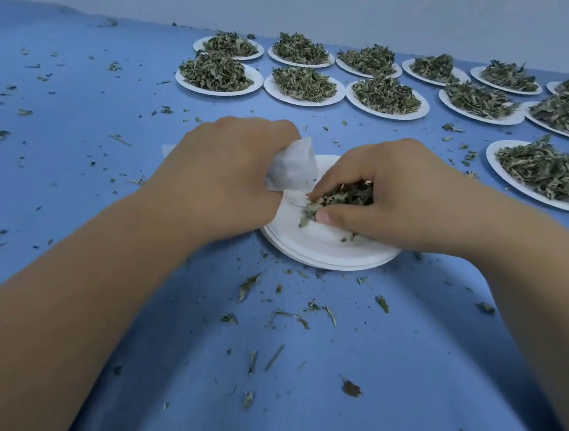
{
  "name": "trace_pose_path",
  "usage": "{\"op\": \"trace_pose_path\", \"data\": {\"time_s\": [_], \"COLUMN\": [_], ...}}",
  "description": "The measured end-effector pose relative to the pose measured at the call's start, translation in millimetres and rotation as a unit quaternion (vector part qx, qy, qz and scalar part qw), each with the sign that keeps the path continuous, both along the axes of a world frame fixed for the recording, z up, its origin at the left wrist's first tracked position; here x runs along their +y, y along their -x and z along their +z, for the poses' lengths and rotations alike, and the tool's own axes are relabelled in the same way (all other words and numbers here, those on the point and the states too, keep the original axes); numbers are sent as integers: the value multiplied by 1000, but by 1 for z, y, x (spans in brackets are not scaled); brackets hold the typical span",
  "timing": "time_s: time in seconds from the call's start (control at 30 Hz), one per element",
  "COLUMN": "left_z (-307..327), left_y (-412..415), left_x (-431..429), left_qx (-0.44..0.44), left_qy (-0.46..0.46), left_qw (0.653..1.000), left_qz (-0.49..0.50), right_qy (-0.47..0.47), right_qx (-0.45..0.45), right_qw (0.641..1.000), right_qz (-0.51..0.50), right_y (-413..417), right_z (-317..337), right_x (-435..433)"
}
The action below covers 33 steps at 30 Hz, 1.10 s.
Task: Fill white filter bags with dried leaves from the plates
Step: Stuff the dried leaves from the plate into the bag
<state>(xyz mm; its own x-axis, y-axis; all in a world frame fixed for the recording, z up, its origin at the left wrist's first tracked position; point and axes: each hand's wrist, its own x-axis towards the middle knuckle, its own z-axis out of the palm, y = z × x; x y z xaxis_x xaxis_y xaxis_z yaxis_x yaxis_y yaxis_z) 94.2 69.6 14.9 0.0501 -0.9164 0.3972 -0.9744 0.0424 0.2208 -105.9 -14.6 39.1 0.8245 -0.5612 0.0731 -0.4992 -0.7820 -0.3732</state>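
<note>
The fingers (330, 185) of the right hand (398, 197) are drawn together with the thumb and clamped on a clump of leaves (346, 195), which is held just above the plate (324, 255). The fingers of the left hand (221, 175) are clamped on the bag (294, 168). They are mostly hidden behind the back of that hand, and only the bag's crumpled white body is seen, sticking out towards the right hand. The bag is held over the far left part of the plate, just beside the clump; whether the two touch cannot be told.

The plate is white, and several rims are seen stacked at its near edge. It is set near the middle of the blue surface (401, 363), and a few leaf bits are left on it. Both forearms (81, 283) are stretched in from the near edge.

Scraps (247, 286) are scattered over the surface, thickest between the plate and the near edge. Heaped plates (184, 81) of leaves are lined up in two rows along the far edge, from the middle to the far right corner, and more are seen by the right edge.
</note>
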Motion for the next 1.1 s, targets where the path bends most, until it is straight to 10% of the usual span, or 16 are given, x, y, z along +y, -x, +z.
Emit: {"op": "trace_pose_path", "data": {"time_s": [0.23,1.1], "left_z": [3,-2], "left_y": [4,13], "left_x": [1,0], "left_qx": [-6,1], "left_qy": [5,24], "left_qw": [1000,999], "left_qz": [0,-23], "right_qy": [-61,-142], "right_qx": [-187,-238], "right_qw": [980,960], "right_qz": [-30,-45], "right_y": [3,-8], "right_z": [13,3], "right_x": [3,4]}}
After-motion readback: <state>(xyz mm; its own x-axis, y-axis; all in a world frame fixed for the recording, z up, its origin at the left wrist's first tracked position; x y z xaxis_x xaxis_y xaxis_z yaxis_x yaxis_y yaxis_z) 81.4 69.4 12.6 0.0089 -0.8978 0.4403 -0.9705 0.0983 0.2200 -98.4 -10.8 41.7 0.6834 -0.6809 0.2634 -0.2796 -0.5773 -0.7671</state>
